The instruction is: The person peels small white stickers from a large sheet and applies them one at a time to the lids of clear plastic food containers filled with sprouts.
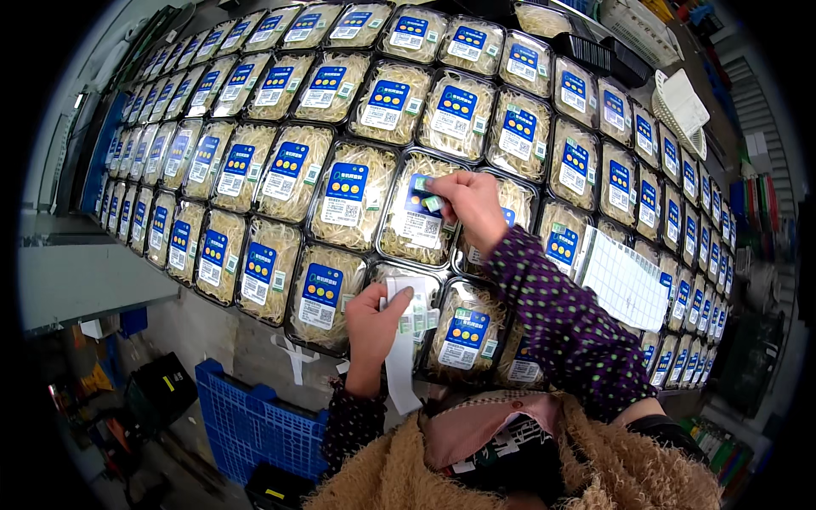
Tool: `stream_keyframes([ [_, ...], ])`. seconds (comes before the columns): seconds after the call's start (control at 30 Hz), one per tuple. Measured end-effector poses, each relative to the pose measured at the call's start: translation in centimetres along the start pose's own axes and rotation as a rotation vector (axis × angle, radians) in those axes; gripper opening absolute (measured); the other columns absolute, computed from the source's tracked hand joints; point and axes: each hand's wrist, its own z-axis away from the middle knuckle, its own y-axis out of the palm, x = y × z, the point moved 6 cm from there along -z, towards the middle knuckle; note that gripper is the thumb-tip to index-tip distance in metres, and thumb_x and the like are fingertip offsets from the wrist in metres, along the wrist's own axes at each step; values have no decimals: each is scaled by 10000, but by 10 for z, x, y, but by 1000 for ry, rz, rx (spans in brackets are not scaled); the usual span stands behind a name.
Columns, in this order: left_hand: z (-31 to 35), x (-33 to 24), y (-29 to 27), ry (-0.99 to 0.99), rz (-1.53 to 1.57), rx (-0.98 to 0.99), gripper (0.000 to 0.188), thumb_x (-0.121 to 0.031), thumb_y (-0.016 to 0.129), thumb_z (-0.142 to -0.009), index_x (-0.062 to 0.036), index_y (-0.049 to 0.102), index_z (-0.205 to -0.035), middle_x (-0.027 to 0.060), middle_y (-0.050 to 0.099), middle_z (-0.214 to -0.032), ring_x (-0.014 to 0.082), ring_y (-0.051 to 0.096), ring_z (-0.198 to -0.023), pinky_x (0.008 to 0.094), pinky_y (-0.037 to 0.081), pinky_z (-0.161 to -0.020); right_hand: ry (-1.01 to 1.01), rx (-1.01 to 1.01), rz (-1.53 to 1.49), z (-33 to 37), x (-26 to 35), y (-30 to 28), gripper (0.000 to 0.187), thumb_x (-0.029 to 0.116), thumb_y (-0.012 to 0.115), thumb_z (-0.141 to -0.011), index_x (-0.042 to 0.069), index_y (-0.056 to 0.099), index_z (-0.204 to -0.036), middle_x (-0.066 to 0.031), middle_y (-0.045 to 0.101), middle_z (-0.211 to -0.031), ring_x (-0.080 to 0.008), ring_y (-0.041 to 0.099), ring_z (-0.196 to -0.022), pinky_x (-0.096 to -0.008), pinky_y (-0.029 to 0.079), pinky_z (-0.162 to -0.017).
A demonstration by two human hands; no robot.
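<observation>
Rows of clear-wrapped black trays of bean sprouts, each with a blue and white label, cover the work surface. My right hand (pixel 474 211) pinches a small green sticker (pixel 433 203) between thumb and fingers, over the blue label of one bean sprout tray (pixel 416 238). Whether the sticker touches the film I cannot tell. Nearer my body, my left hand (pixel 371 327) is closed on a white strip of stickers (pixel 401 374), thumb on top. Its lower end hangs past the front edge of the trays, and it partly covers the tray beneath it.
A white sticker sheet (pixel 627 282) lies across trays to the right of my right forearm. At the far right stand a white basket (pixel 682 115) and black trays (pixel 586 55). Below the front edge, a blue plastic pallet (pixel 255 425) stands at the left.
</observation>
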Motion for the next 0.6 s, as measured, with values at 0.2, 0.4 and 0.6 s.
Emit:
stream_keyframes([
  [0.2, 9, -2, 4, 49, 83, 42, 99, -56, 690, -836, 38, 676, -864, 15, 667, -756, 34, 550, -641, 203, 429, -561, 15, -134, 19, -28, -32, 11, 183, 123, 689, -780, -44, 657, -711, -53, 564, -530, -100, 471, -400, -253, 336, -374],
  [0.4, 12, -1, 6, 30, 143, 28, 97, -44, 683, -839, 43, 679, -882, 17, 668, -766, 37, 558, -653, 203, 438, -578, -38, -190, 162, -30, -32, 10, 181, 126, 696, -763, -41, 665, -702, -76, 580, -516, -144, 541, -410, -306, 409, -398],
  [0.6, 13, -5, 9, 41, 64, 55, 111, -11, 667, -844, 57, 667, -931, 53, 684, -811, 60, 595, -668, 210, 463, -585, -392, -245, 1127, -40, -8, 17, 286, 293, 766, -684, 13, 708, -693, -189, 644, -649, -333, 641, -615, -406, 515, -629],
])
